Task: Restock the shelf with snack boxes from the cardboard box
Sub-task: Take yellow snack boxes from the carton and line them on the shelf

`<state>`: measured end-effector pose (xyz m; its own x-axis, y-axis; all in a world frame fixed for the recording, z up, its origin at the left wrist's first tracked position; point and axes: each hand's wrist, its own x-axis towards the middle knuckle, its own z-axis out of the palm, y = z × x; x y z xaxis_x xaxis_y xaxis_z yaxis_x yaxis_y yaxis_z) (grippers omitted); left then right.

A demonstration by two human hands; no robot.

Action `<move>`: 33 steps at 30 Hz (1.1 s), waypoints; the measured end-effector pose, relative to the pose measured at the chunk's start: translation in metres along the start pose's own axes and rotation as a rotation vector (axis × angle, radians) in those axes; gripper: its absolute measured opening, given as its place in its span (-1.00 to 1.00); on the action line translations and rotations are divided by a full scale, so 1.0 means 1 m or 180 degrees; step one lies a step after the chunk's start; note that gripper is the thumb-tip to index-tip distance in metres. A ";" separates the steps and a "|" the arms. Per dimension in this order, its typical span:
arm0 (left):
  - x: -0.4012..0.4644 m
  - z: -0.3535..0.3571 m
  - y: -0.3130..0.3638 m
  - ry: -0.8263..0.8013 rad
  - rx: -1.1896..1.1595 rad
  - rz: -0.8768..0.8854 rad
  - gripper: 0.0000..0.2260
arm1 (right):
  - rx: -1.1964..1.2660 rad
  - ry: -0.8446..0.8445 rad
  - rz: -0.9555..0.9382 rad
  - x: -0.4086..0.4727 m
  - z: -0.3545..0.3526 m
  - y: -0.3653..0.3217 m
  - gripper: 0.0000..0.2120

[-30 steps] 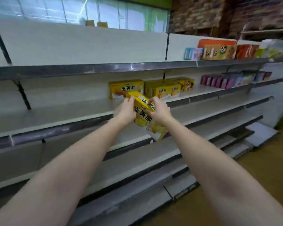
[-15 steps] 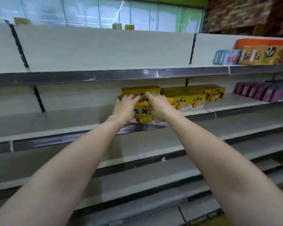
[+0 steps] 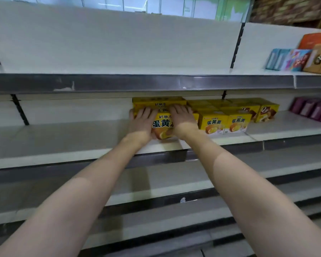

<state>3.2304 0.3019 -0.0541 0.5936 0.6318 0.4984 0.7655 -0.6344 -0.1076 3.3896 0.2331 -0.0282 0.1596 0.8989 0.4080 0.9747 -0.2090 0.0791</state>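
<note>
Two bare forearms reach forward and up from the bottom of the view, over several lower shelf tiers with dark front rails. The left hand (image 3: 142, 121) lies flat on the front face of a yellow snack box (image 3: 162, 125), fingers straight and spread, the thumb at the box's left edge. The right hand (image 3: 182, 118) presses the same face just to the right, fingers also straight and pointing up toward the box's top edge; neither hand curls around the box. The box stands upright on the white shelf (image 3: 63, 138), close to its front edge, with another yellow box (image 3: 158, 102) directly behind it. Touching its right side is a row of matching yellow boxes (image 3: 228, 122), two facing forward in front and more behind, ending in a yellow box with a brown cake picture (image 3: 267, 112). Farther right on the same shelf stand purple packets (image 3: 311, 109), well apart from the yellow ones. On the tier above, at the far right, are light blue and pink cartons (image 3: 287, 59) beside brown and orange boxes (image 3: 319, 54).
</note>
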 end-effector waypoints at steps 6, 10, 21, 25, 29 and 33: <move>0.015 0.012 0.003 0.0087 0.0109 -0.0352 -0.13 | 0.0086 0.0137 0.0313 0.014 0.036 0.017 -0.18; 0.030 0.017 0.003 0.0134 0.0052 -0.0330 -0.11 | -0.0062 0.0410 0.0336 0.026 0.046 0.021 -0.40; 0.037 0.016 0.017 -0.0171 0.0310 -0.0678 -0.12 | 0.0044 0.0249 0.0121 0.036 0.049 0.032 -0.36; 0.031 0.002 0.025 -0.0404 0.0566 -0.0875 -0.26 | 0.0063 0.0033 -0.0007 0.030 0.036 0.035 -0.27; 0.004 -0.018 0.028 -0.0271 0.0675 -0.1129 -0.38 | 0.0228 0.0318 -0.0262 0.014 0.010 0.020 -0.37; -0.051 -0.045 0.007 -0.0304 0.0472 -0.1232 -0.57 | 0.1036 0.0266 -0.0851 -0.009 -0.001 -0.033 -0.41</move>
<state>3.1944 0.2450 -0.0421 0.2702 0.8537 0.4452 0.9597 -0.2756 -0.0540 3.3564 0.2319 -0.0336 -0.1055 0.8679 0.4855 0.9807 0.1716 -0.0936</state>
